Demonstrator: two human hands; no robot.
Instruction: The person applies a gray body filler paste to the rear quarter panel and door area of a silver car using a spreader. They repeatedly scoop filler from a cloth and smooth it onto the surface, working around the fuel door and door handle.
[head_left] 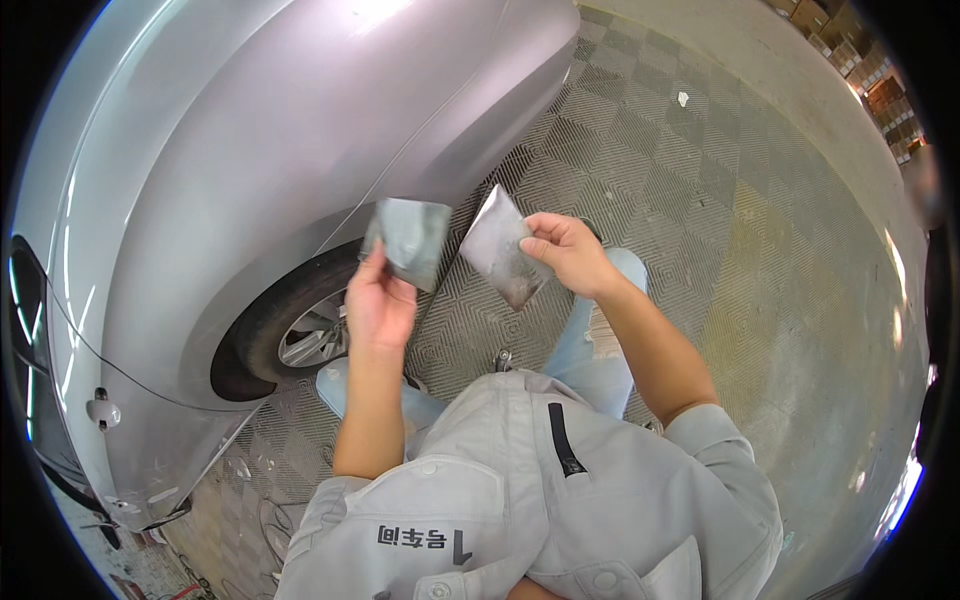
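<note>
Standing beside the silver car (250, 150), the person pinches one grey sanding sheet in each hand. Left hand (378, 305) grips the left sheet (408, 240), right hand (568, 252) the right sheet (498, 248), held apart, seemingly for comparison.

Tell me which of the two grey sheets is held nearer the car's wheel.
The sheet in the left hand: this grey square sheet sits just above the tyre. The right hand holds the other sheet over the floor grating.

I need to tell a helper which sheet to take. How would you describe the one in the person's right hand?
Start at the silver car and its rear wheel. Just right of the wheel arch, two small grey square abrasive sheets are held up. The right hand pinches the grey sheet turned diamond-wise with a dark smudged lower corner; the left hand's sheet hangs squarer, nearer the car.
</note>
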